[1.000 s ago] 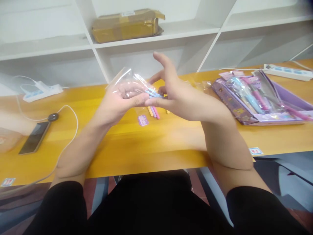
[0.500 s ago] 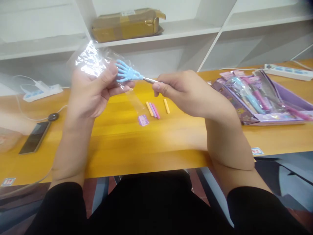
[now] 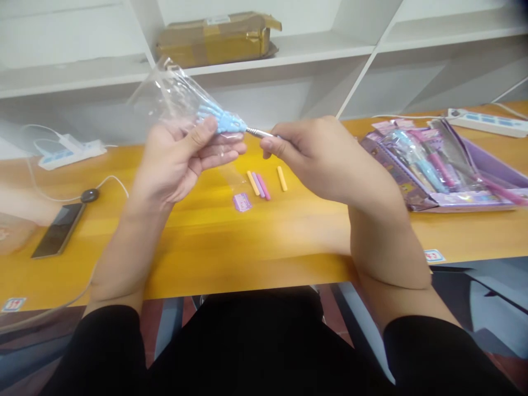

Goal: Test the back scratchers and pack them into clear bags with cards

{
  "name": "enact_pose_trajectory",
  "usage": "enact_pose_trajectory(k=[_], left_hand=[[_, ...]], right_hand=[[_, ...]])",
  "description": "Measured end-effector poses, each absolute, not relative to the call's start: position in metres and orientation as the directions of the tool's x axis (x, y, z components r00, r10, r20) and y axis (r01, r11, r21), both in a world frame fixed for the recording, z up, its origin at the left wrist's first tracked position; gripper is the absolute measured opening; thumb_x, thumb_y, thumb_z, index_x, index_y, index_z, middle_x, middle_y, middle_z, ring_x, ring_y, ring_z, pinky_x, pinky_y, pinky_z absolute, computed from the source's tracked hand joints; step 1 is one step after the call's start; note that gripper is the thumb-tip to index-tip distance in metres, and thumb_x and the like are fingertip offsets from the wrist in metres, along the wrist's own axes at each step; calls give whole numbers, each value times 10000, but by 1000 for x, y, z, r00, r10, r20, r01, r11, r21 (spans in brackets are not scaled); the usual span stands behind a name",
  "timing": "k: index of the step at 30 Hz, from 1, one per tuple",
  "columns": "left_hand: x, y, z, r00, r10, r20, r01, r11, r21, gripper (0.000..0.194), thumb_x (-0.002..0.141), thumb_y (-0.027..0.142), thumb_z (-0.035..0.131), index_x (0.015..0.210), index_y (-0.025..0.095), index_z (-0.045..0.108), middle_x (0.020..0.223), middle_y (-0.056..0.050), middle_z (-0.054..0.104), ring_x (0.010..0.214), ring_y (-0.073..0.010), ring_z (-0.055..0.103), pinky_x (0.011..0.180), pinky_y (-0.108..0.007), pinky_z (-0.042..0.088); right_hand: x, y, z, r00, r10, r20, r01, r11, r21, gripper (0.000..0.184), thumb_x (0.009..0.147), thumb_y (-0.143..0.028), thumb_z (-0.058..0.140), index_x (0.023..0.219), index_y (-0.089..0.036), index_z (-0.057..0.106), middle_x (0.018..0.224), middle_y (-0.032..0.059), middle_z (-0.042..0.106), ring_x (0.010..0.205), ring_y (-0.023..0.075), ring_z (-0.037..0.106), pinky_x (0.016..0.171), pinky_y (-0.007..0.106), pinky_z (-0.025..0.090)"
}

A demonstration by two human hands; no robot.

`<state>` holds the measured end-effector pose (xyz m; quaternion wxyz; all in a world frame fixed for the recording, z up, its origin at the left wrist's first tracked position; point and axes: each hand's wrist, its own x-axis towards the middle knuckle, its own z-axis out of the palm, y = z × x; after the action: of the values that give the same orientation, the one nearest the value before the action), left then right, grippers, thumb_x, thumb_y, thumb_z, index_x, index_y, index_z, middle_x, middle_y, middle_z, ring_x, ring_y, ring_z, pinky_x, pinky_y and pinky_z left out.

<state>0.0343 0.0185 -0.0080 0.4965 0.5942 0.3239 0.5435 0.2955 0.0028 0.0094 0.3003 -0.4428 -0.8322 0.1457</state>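
Observation:
Over the table, a light blue, hand-shaped back scratcher (image 3: pixel 226 121) with a thin metal rod is held between my two hands. My left hand (image 3: pixel 183 157) pinches a clear plastic bag (image 3: pixel 171 82) around the blue end, thumb on top and fingers beneath. The bag's far part sticks up behind that hand. Closed around the metal rod is my right hand (image 3: pixel 319 157), which hides the rod's other end. Below them lie a purple card (image 3: pixel 242 202), a yellow stick (image 3: pixel 281 179) and several more coloured sticks (image 3: pixel 258 185).
A purple display box (image 3: pixel 429 201) with packaged items stands on the right. Power strips (image 3: pixel 72 153) lie at both sides. On the left are a phone (image 3: pixel 59 231) and a round black cable piece (image 3: pixel 89 196). A taped carton (image 3: pixel 218 41) rests on the shelf.
My left hand has moved right and slightly down, with the bag now drawn further over the blue end towards the rod. My right hand has barely moved.

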Motion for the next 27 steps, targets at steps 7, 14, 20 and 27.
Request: enact_pose_trajectory(k=[7,14,20,27], left_hand=[[30,17,-3,267,891,366,-66,-362,930,373,891,523,1018,929,197,841,1053,-91,899,988,-298,904,909,-400,805],[26,18,-3,226,894,387,-75,-380,922,347,967,521,947,987,185,867,1055,-120,897,960,-321,898,924,-437,788],[26,20,-4,218,870,443,-97,-432,897,263,975,463,891,940,203,874,928,-30,896,962,-295,883,833,-391,783],[26,21,-7,177,874,452,-101,-441,892,395,1029,592,855,954,204,856,922,-26,874,925,-283,858,850,-447,749]], right_hand=[[298,4,11,-398,847,352,655,532,-538,543,1202,-660,542,894,-228,657,703,30,512,725,207,491,730,357,355],[298,5,13,-396,846,358,624,534,-570,618,1170,-762,536,901,-221,669,730,49,565,780,229,574,722,349,384],[300,7,10,-417,831,368,622,556,-551,609,1175,-759,524,927,-225,680,728,42,559,766,219,550,729,348,391],[299,9,10,-421,827,373,618,562,-549,576,1182,-727,545,941,-224,691,725,35,547,764,214,535,745,348,379]])
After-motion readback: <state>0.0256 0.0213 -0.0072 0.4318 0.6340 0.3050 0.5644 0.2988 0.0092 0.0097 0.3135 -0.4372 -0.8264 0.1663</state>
